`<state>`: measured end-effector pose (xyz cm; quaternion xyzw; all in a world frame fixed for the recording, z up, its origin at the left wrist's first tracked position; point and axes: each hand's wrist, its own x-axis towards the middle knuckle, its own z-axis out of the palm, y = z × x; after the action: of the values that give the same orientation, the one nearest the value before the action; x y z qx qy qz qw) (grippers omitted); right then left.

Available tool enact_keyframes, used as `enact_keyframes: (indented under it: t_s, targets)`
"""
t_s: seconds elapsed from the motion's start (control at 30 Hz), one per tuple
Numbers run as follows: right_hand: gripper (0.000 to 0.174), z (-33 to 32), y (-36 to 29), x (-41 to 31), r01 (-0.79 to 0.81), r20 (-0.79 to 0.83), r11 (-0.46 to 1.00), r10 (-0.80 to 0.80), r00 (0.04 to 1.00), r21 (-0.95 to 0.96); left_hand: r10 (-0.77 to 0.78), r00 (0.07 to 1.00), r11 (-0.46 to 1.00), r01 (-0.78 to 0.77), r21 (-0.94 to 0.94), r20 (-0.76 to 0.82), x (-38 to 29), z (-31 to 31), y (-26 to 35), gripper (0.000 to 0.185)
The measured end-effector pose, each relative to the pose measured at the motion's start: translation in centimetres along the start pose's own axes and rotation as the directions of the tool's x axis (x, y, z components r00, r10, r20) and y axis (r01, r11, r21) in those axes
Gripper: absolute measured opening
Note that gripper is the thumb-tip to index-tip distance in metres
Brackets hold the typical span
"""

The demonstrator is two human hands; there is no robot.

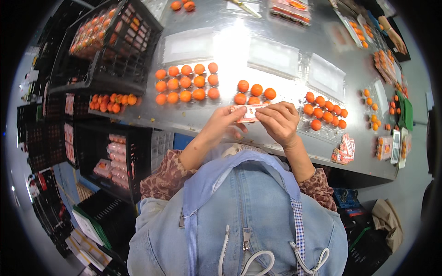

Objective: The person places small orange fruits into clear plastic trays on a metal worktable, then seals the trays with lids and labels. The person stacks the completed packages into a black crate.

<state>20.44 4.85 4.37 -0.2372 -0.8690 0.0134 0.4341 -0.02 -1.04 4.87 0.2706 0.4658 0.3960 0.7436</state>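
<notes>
My left hand [222, 122] pinches the left end of a printed red-and-white paper label [246, 115] between thumb and fingers. The label's right end is held in the fingertips of my right hand [280, 120]. It is above the near edge of the steel table, partly covering a clear plastic tray of round orange fruits [256, 90]. To the left lies another open clear tray with rows of the same fruits [185, 82]. On the right is a third, part-filled tray of fruits [327, 117]. Several loose labels [346, 148] lie in a pile beyond my right forearm.
A black plastic crate [119, 74] with packed fruit boxes stands tilted at the left, beside loose fruits [112, 102]. Closed fruit packs [290, 10] and a knife [247, 7] lie at the back. Another person's hand [397, 40] is at the far right, past a digital scale [395, 148].
</notes>
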Motion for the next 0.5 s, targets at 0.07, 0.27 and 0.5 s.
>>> enact_keyframes:
  t_s: [0.07,0.27,0.5]
  targets:
    - [0.02,1.1,-0.8,1.0,0.05,0.062,0.997,-0.054,0.997,0.063,0.072,0.991,0.997,-0.071,0.013,-0.111,-0.4,-1.5,-0.1,0.028]
    - [0.036,3.8,-2.2,3.2,-0.537,0.24,0.732,0.48,0.843,0.421,0.277,0.931,0.955,-0.239,0.174,-0.238,-2.1,-7.0,-0.8,0.021]
    - [0.01,7.6,-3.8,4.1,-0.738,0.514,0.564,0.538,0.668,0.37,0.266,0.91,0.963,-0.237,0.128,-0.318,-4.0,-10.0,0.0,0.018]
